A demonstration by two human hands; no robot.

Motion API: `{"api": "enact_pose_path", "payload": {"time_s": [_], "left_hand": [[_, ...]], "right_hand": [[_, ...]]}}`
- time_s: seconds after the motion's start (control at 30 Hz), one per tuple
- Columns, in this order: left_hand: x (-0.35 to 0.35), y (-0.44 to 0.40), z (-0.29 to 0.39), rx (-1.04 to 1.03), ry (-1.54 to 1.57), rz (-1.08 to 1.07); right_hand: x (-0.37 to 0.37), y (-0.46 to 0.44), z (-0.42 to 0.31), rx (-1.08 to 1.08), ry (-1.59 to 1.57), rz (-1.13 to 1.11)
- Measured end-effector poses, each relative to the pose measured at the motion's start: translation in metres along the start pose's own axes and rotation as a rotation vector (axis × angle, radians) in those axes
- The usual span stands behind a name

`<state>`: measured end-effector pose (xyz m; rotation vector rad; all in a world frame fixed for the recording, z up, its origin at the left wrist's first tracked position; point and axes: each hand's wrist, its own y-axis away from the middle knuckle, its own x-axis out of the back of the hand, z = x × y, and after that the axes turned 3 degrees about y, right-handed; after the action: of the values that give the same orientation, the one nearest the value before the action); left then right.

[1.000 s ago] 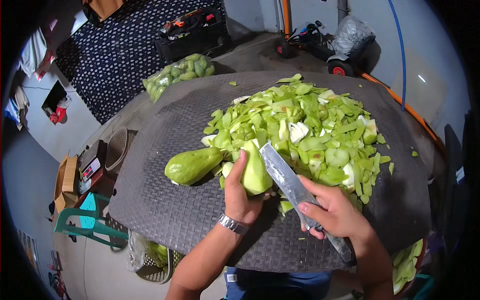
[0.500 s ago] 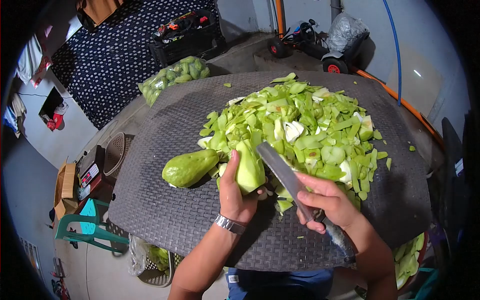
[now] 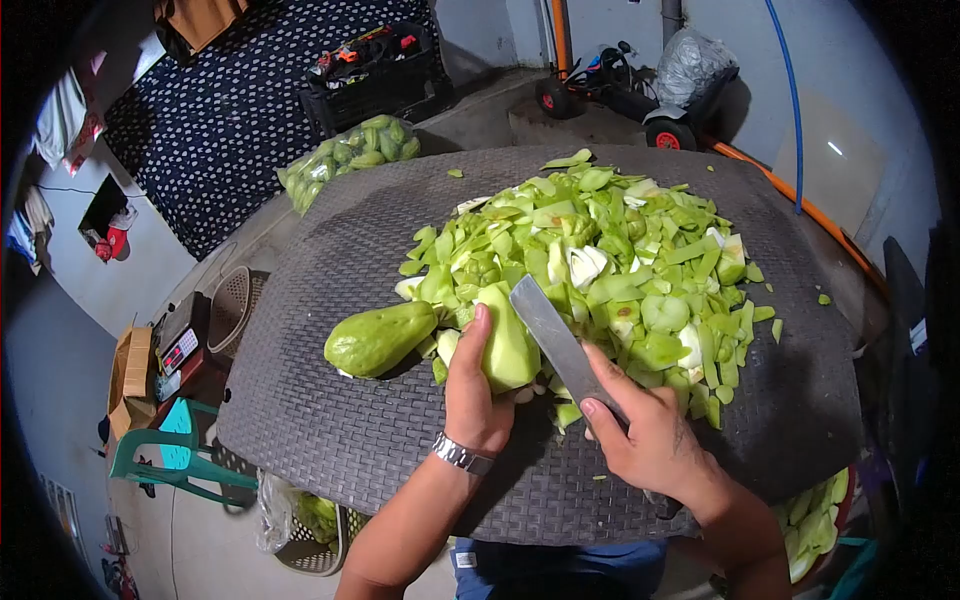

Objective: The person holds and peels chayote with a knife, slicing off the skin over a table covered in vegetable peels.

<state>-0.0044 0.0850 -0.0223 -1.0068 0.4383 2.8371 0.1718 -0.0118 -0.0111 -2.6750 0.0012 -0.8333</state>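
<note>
Gripping knife (image 3: 558,338), right hand (image 3: 652,438) turned knuckles-up since earlier, left hand (image 3: 474,392) clasping chayote (image 3: 509,350)

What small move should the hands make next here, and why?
Probably turn the pale green vegetable a little with the left hand to check its hidden side: the face in view looks peeled, and the right hand holds the knife close beside it.

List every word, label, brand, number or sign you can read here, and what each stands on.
None can be read for certain.
Scale-like device: red marks on its panel, too small to read.
Blue garment: white tag, too small to read.
Knife: no lettering visible on the blade.
</note>
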Motion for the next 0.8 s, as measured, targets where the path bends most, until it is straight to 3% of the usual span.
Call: {"api": "enact_pose_path", "payload": {"time_s": [0.23,0.57,0.8], "left_hand": [[0.008,-0.004,-0.006,-0.043,-0.015,-0.067],[0.003,0.0,-0.007,-0.205,-0.153,0.004],[0.003,0.0,-0.008,-0.198,-0.137,0.007]], "right_hand": [[-0.002,0.002,-0.003,-0.007,0.028,-0.011],[0.002,0.005,-0.014,-0.066,-0.021,-0.024],[0.001,0.006,-0.01,0.008,0.138,-0.029]]}}
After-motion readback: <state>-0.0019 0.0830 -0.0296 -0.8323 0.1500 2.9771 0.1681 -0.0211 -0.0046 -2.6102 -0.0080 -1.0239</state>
